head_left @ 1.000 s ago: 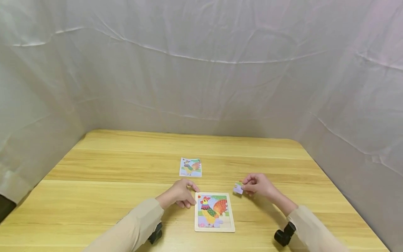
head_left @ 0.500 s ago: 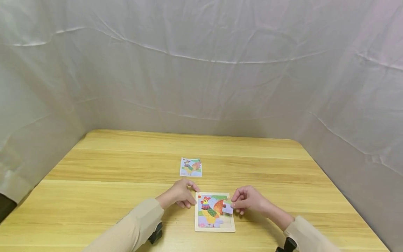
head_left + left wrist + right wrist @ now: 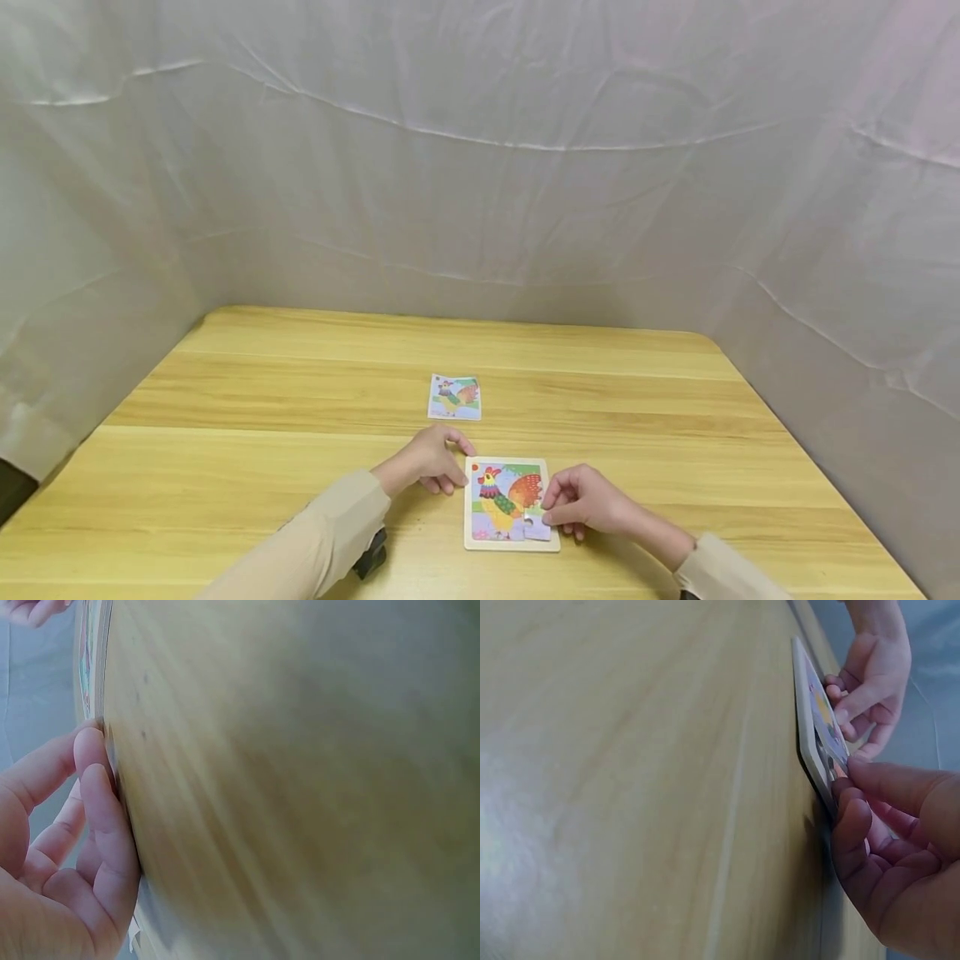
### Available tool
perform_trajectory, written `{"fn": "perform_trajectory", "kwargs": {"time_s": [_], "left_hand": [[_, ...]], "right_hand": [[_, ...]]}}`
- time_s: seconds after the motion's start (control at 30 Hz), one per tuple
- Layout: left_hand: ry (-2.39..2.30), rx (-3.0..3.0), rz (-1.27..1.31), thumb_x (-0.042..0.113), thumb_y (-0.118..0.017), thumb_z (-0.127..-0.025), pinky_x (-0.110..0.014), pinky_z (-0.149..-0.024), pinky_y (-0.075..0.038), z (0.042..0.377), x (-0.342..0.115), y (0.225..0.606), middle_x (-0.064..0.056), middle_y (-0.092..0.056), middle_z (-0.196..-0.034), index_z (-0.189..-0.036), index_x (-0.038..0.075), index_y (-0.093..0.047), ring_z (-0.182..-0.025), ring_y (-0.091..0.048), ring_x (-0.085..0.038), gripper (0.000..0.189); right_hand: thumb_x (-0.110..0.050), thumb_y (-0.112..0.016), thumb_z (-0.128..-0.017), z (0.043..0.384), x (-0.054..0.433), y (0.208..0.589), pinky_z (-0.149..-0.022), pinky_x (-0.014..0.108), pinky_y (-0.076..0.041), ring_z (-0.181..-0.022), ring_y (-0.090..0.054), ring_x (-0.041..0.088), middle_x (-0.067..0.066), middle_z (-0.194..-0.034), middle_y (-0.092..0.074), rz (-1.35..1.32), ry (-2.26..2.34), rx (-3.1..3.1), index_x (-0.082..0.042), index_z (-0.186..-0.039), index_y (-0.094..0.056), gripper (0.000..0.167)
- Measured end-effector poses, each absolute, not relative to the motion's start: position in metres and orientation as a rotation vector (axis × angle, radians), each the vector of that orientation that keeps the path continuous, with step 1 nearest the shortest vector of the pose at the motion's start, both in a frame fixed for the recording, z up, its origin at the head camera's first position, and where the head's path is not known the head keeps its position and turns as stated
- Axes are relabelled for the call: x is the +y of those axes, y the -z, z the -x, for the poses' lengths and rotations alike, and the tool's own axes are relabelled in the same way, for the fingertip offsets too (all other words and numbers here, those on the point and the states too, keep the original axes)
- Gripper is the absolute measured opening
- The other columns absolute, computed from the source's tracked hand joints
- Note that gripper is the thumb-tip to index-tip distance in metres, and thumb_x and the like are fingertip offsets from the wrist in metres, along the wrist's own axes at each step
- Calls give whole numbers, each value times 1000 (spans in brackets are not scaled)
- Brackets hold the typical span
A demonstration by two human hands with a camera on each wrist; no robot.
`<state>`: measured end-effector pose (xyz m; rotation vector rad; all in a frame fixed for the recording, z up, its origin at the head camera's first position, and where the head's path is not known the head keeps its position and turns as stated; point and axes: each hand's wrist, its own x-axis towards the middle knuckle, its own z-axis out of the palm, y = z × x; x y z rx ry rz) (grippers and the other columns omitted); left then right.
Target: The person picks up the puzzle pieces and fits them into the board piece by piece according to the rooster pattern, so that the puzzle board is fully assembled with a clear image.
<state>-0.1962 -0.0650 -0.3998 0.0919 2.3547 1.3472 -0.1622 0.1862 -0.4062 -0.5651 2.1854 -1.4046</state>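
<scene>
A puzzle piece [image 3: 536,527], mostly pale lilac, is pinched between the thumb and fingers of my right hand [image 3: 588,502]. It lies over the lower right corner of a rooster jigsaw puzzle [image 3: 498,500] in a pale wooden frame [image 3: 553,533]. In the right wrist view the piece looks tilted, and my fingers partly hide it. My left hand [image 3: 429,460] rests at the frame's upper left corner, its fingertips touching the edge. The left wrist view shows the fingers of that hand [image 3: 101,817] loosely bent, low against the tabletop.
Beyond the puzzle, a small picture card [image 3: 454,397] with the same rooster lies flat on the wooden table [image 3: 300,375]. Grey cloth [image 3: 480,208] hangs around the back and sides of the table.
My right hand has carried the puzzle piece leftward and toward me, from the table beside the frame to its lower right corner. The left hand has stayed in place.
</scene>
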Motion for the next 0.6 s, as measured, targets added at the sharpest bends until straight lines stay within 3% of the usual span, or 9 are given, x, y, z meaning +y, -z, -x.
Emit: {"fn": "perform_trajectory", "kwargs": {"time_s": [0.23,0.6], "left_hand": [[-1351,2356,-103,-6,-71,-69,-23,-39,-44,195,-64,400,-7,-59,-54,-92,7,-61,-40,-51,-10,29],[-1358,2350,-105,-6,-71,-69,-22,-38,-43,196,-64,400,-6,-59,-54,-92,7,-61,-40,-51,-10,28]], "right_hand": [[-4,-70,-74,160,183,406,-38,15,-38,-42,-44,6,0,-59,-53,610,1323,2281,0,-76,-57,13],[-8,-74,-71,156,180,408,-43,14,-34,-48,-39,2,-3,-60,-51,746,1278,2355,1,-90,-62,24]]}}
